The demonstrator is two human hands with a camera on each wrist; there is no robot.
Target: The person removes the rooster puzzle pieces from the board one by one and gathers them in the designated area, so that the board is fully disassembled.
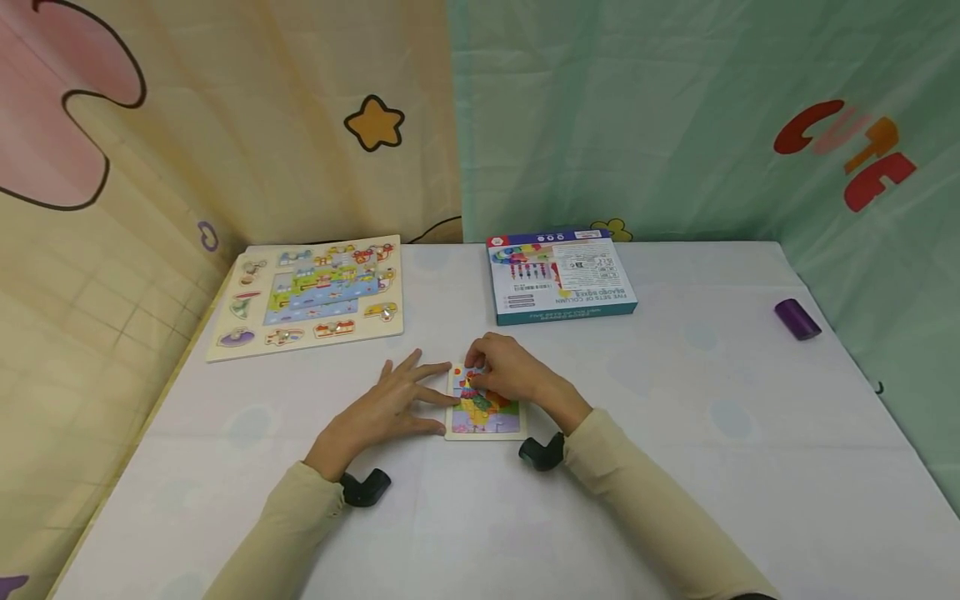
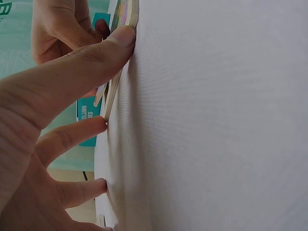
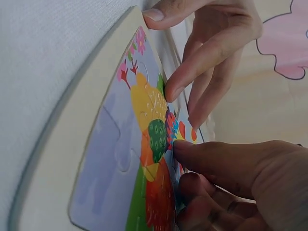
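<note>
A small picture puzzle (image 1: pixel 486 423) is set midway between the left and right edges of the bench (image 1: pixel 750 467), well in from the far edge. Its left side is touched by the left hand (image 1: pixel 393 406), whose fingers are spread wide; a tilted piece (image 2: pixel 99 96) is pinched by the curled fingers of the right hand (image 1: pixel 516 372). A pegged board (image 1: pixel 390 328) is placed at the far left corner, a box (image 1: pixel 562 283) along the far edge, a purple cylinder (image 1: pixel 797 319) near the right edge

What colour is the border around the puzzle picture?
The puzzle's border is plain cream, showing best in the right wrist view.
</note>
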